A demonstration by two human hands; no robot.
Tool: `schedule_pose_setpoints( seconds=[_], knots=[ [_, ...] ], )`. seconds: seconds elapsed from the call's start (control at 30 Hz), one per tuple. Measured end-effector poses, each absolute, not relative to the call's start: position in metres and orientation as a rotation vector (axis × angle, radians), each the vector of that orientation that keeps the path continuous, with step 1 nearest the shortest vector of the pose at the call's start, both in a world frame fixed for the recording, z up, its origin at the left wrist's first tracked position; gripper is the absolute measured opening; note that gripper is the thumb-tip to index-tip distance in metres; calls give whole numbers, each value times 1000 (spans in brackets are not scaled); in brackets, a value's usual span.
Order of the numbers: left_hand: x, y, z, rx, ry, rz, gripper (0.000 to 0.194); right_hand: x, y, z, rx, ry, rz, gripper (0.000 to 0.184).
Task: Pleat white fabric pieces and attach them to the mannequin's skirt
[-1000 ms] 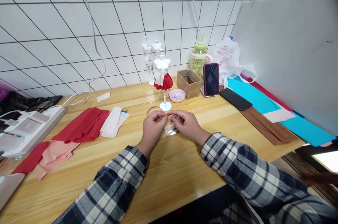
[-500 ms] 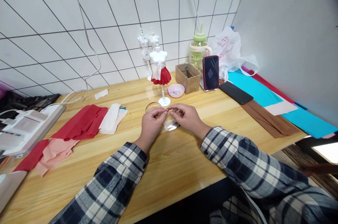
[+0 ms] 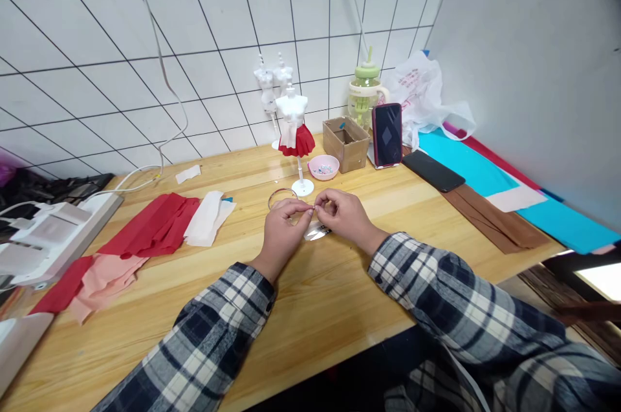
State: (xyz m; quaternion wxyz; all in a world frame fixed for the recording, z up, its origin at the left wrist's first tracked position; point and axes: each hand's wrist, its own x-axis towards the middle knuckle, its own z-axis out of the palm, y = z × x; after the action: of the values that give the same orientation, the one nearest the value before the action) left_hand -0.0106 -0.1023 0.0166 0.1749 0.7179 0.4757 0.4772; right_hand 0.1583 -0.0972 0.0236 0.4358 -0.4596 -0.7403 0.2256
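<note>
My left hand [image 3: 286, 229] and my right hand [image 3: 347, 215] meet fingertip to fingertip above the table, both closed in a pinch. Whatever lies between the fingertips is too small to make out. Under the hands, small scissors [image 3: 317, 231] with shiny blades rest on the wood, their handles partly covered by my right hand. A thin ring-shaped band [image 3: 281, 192] lies just behind my left hand. Past the hands stands a white mini mannequin [image 3: 292, 106] in a red skirt [image 3: 298, 141], with a pale strip of cloth [image 3: 289, 135] on its front. Beside it is a pink bowl [image 3: 323, 167] of small beads.
Red cloth [image 3: 152, 224], white cloth [image 3: 206, 221] and peach cloth [image 3: 107, 279] lie left, near a power strip [image 3: 72, 247]. At the back are a cardboard box [image 3: 345, 143], a propped phone [image 3: 387, 134] and a bottle [image 3: 363, 92]. Right: a black phone [image 3: 434, 171], brown cloth [image 3: 499, 218].
My left hand has shifted slightly right, bringing its fingertips against those of my right hand. The right hand stays nearly in place.
</note>
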Motion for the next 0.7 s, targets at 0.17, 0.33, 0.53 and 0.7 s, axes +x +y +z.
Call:
schedule_pose_setpoints(
  seconds=[0.17,0.33,0.53,0.7],
  knots=[
    [-10,-105,20,2046,1320,1363,12,157,-96,22,-1123,-1840,665,3],
    [-9,-105,22,2092,1340,1409,9,156,-96,20,-1107,-1787,765,5],
    [-7,-104,21,2088,1357,1372,7,155,-96,20,-1099,-1751,834,5],
    [-10,-106,20,2034,1365,1389,9,152,-93,14,-1080,-1541,1061,10]
  ],
)
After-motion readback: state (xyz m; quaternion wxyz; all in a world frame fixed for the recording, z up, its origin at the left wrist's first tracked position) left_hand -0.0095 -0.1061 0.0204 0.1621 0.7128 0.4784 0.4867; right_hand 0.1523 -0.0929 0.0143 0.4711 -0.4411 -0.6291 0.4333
